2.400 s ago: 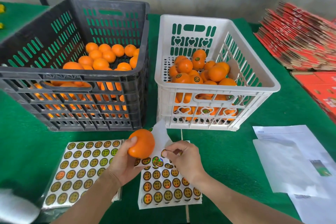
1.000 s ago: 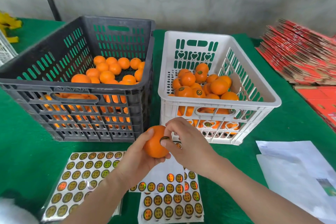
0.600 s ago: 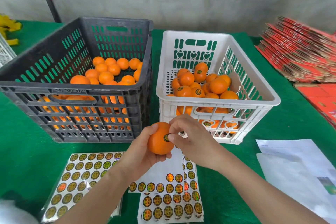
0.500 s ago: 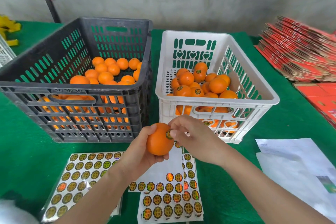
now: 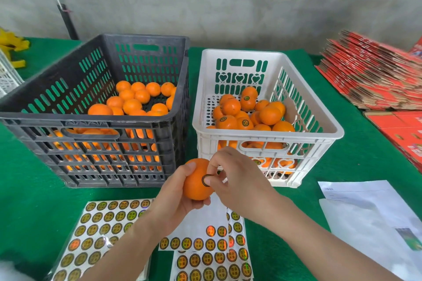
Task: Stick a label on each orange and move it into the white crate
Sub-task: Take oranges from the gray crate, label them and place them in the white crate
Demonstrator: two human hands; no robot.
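- We grip the orange (image 5: 195, 183) in our L hand (image 5: 175, 196), fingers wrapped round it, just in front of the white crate (image 5: 267, 138).
- Our R hand (image 5: 237, 180): fingers curled, thumb pressing label (image 5: 204, 177) onto it.

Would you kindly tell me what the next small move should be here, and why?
Probably the left hand should lift the orange over the near rim of the white crate and set it inside. The label sits on the fruit under the right hand's thumb, so the sticking looks nearly done, and the crate stands just behind.
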